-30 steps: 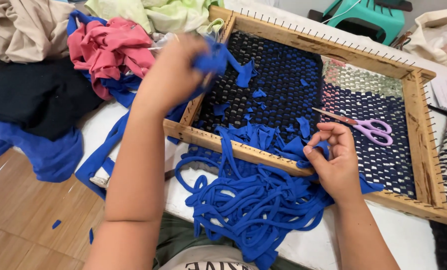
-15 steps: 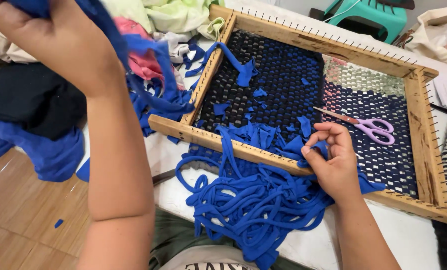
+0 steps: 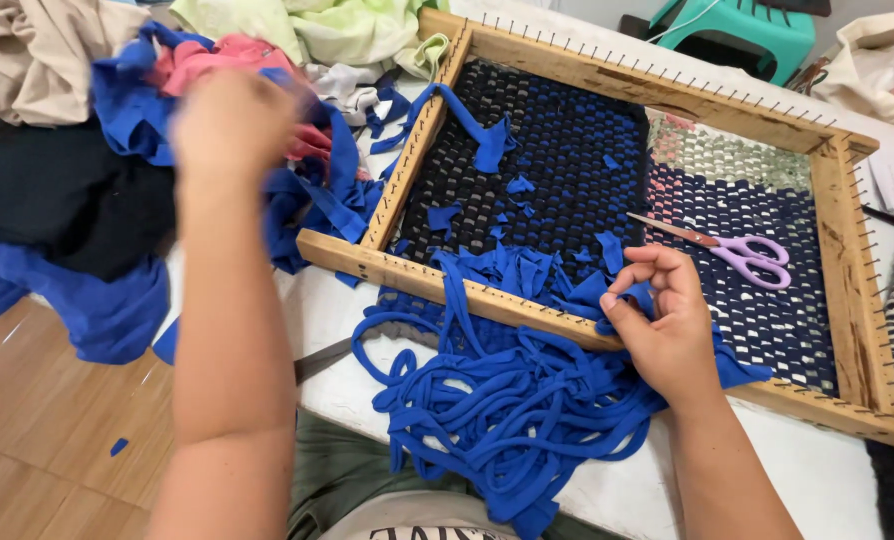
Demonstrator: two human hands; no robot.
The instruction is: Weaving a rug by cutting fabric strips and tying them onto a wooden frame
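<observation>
The right hand [image 3: 667,325] rests at the near edge of a wooden weaving frame [image 3: 447,285], fingers curled and thumb pressed in, pinching blue fabric strips [image 3: 567,290] where they cross the frame's near bar. Those strips join a loose tangle of blue strips [image 3: 487,410] that spills off the frame onto the white table [image 3: 327,320] toward the person. The left hand [image 3: 232,125] is raised over a heap of cloth at the left; it is blurred, so I cannot tell how far it is closed, though a blue strip [image 3: 342,190] trails from just beside it down toward the frame's corner. Inside the frame lies a woven mat [image 3: 567,160], dark and blue in a checked pattern, with short blue scraps scattered on it. A pair of purple-handled scissors [image 3: 737,248] lies on the mat, just beyond the right hand's fingertips and apart from them. The cloth heap [image 3: 57,200] holds black, blue, pink and beige pieces.
</observation>
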